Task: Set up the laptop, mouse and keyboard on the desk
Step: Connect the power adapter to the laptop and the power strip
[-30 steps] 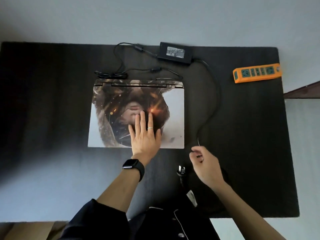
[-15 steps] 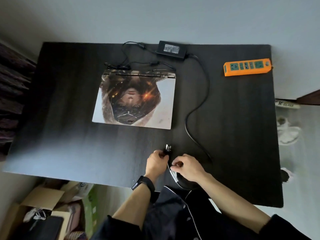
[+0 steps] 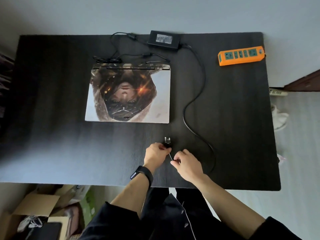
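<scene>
Laptop [image 3: 128, 95] closed, lid art up, lying mid-desk toward back edge of dark desk [image 3: 52, 135]. Power brick [image 3: 164, 40] at back edge right behind it, cable [image 3: 194, 94] snaking down toward front edge. Orange power strip [image 3: 241, 55] in back right corner, nothing plugged in. Left hand [image 3: 156, 153] near front edge, pinching black plug [image 3: 167, 142], prongs pointing away. Right hand [image 3: 187, 163] just beside it, fingers closed on thin white tie [image 3: 170, 156] running to plug. Black smartwatch [image 3: 142, 173] on left wrist. No mouse or keyboard on desk so far.
</scene>
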